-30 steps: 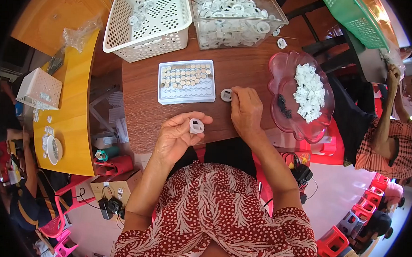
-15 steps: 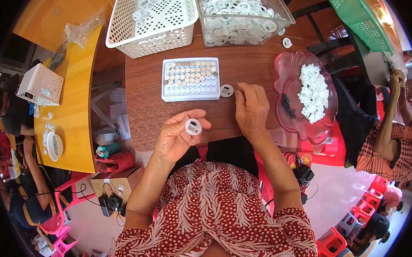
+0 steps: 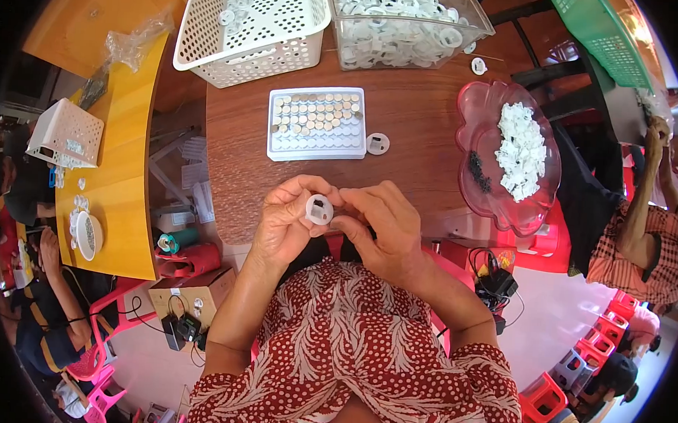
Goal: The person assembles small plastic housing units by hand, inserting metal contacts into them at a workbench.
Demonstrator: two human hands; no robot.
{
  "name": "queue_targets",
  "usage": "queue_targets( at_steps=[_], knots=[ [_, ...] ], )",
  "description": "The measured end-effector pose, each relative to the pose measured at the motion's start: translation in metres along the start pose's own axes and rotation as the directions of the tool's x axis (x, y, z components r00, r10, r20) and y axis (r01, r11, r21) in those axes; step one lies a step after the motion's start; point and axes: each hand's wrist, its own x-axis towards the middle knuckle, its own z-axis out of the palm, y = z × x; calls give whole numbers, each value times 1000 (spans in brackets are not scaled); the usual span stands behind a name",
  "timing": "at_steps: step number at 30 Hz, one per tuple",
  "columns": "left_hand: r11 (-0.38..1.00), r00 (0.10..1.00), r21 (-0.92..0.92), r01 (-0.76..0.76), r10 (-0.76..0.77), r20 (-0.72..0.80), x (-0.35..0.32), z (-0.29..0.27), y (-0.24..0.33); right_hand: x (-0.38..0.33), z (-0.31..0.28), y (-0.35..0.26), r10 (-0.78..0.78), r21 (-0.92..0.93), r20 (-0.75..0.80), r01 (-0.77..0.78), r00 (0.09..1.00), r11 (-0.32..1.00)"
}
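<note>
My left hand [image 3: 284, 218] is closed round the edge of a round white plastic part [image 3: 319, 209], held up in front of my chest. Its face shows a rectangular recess and a small dark spot. From the right, my right hand [image 3: 387, 227] has its thumb and forefinger at the part's right edge, closed on it; any smaller piece between those fingertips is hidden. Beyond my hands lies a pale tray [image 3: 316, 156] with rows of silver button cells [image 3: 318, 117], its front rows bare of them. A similar round white part [image 3: 377, 144] rests against the tray's right side.
A pink scalloped dish [image 3: 476, 104] at the right holds small white pieces [image 3: 522, 151] and tiny dark pieces [image 3: 478, 172]. At the back stand a white perforated basket [image 3: 254, 70] and a clear bin [image 3: 406, 54] of white parts. Other people sit to both sides.
My right hand has left the table beside the tray and come left and nearer, up to the round part. My left hand still holds that part in about the same place.
</note>
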Motion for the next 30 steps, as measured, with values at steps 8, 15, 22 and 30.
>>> queue_targets(
  at_steps=[8,15,22,30],
  knots=[
    [996,993,-51,-72,76,87,0,-8,1,-5,12,-9,-151,-46,-94,147,984,988],
    [993,992,-105,-48,60,114,2,-2,3,-6,17,-14,-140,-17,-92,139,986,990],
    [891,956,364,-270,292,-4,-9,16,2,-6,10,-16,307,191,80,-317,948,929],
    [150,804,930,-335,560,200,-20,34,3,2,7,-11,605,673,299,-612,738,415]
  ],
)
